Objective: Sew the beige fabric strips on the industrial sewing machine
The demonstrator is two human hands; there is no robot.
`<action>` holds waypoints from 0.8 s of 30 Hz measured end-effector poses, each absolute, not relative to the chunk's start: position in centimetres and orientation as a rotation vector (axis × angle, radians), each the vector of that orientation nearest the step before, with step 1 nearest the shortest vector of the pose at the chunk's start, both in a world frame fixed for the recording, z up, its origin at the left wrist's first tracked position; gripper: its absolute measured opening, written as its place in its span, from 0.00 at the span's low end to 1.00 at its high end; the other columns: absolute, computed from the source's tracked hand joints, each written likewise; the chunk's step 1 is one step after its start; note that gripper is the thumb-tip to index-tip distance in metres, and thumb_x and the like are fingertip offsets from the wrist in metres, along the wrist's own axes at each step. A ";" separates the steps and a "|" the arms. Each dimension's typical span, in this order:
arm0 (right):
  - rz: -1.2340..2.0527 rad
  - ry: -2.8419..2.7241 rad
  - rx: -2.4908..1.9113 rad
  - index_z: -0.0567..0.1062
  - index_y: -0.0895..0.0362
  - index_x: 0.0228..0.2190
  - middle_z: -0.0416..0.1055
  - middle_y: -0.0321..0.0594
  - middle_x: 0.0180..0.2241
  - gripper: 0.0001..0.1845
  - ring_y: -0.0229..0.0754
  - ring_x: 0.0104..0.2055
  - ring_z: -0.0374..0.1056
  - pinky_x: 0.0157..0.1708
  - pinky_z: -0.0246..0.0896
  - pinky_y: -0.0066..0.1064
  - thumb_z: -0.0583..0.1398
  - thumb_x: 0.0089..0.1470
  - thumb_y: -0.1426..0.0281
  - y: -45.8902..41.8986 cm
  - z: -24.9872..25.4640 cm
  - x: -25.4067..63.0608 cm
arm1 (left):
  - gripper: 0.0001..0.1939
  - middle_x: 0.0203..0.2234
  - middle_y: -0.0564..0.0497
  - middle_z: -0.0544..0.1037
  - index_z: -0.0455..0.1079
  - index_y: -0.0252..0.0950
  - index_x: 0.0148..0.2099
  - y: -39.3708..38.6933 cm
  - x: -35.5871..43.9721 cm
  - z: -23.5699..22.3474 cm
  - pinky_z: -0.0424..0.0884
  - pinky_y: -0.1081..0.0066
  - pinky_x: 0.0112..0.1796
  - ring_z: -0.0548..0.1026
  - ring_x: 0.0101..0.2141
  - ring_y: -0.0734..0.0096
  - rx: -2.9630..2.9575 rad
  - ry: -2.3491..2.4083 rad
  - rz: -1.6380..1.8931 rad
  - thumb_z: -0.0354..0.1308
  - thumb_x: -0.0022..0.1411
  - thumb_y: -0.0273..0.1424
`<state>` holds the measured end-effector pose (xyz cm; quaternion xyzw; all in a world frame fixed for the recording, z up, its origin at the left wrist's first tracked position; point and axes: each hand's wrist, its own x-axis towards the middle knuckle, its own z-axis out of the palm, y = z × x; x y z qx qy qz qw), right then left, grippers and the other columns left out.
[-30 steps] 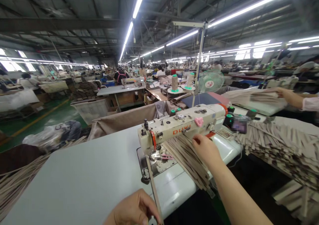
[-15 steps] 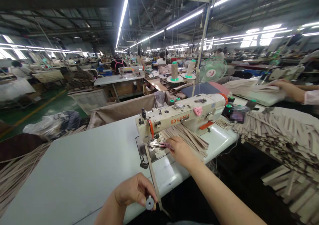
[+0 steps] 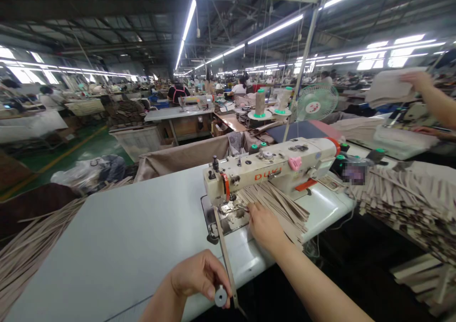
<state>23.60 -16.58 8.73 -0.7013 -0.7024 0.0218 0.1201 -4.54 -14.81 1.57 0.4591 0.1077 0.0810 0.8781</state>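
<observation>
My left hand [image 3: 201,277] is closed around a small grey metal bobbin case [image 3: 221,296], held off the table's front edge, its round face with a dark centre hole toward me. Beside it, a narrow beige fabric strip [image 3: 224,248] runs from under the presser foot down over the edge. My right hand [image 3: 265,227] is at the needle plate of the sewing machine [image 3: 270,167], fingers pinched on small thread snips [image 3: 243,207]; only their metal tip shows, pointing left. A bundle of beige strips [image 3: 285,205] lies under the machine arm, behind that hand.
The white tabletop [image 3: 117,236] stretches left. Loose strips [image 3: 32,246] hang at the far left and a big strip pile [image 3: 402,194] lies right. Thread cones [image 3: 260,104] and a green fan [image 3: 317,104] stand behind. A co-worker's hands [image 3: 418,80] lift fabric at right.
The view has shifted, so everything sits slightly further right and lower. The snips' purple handle is now covered by my right hand. The co-worker has raised a fabric piece.
</observation>
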 end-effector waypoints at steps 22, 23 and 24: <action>-0.389 -1.625 -2.272 0.86 0.54 0.51 0.92 0.56 0.47 0.15 0.62 0.48 0.89 0.37 0.62 0.39 0.59 0.84 0.63 -12.9 20.7 30.9 | 0.34 0.40 0.35 0.94 0.96 0.33 0.48 -15.1 -4.5 1.5 0.85 0.75 0.41 0.91 0.33 0.64 0.951 0.264 0.170 0.95 0.45 0.50; -0.398 -1.630 -2.292 0.86 0.55 0.51 0.92 0.57 0.47 0.16 0.63 0.49 0.89 0.37 0.63 0.39 0.59 0.85 0.63 -12.8 20.9 30.7 | 0.34 0.39 0.36 0.94 0.96 0.33 0.48 -15.1 -4.5 1.5 0.85 0.75 0.41 0.90 0.33 0.64 0.949 0.267 0.169 0.95 0.45 0.50; -0.408 -1.630 -2.310 0.86 0.56 0.52 0.92 0.58 0.47 0.17 0.64 0.49 0.89 0.37 0.63 0.40 0.58 0.85 0.63 -12.7 21.0 30.6 | 0.35 0.39 0.36 0.94 0.96 0.33 0.48 -15.1 -4.5 1.4 0.85 0.75 0.41 0.90 0.33 0.65 0.949 0.272 0.167 0.95 0.45 0.50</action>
